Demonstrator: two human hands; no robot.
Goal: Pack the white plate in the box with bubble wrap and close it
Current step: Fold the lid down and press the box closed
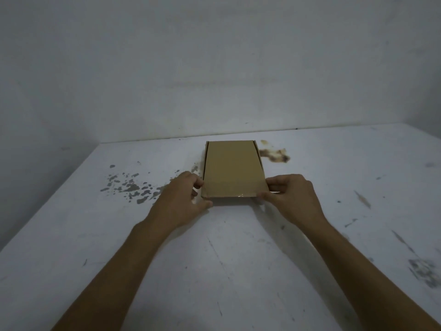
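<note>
A flat brown cardboard box (233, 170) lies on the white table (214, 259), its lid folded down over it. My left hand (183, 197) grips the box's near left corner, thumb at the front edge and fingers against the left side. On the other side, my right hand (290, 194) holds the near right corner the same way. A bit of clear film shows at the lid's front edge. The white plate and the bubble wrap are out of sight.
The table is stained: grey flecks (130, 187) to the left of the box, a brown smear (274, 155) at its far right. White walls close the table off at the back and on the left.
</note>
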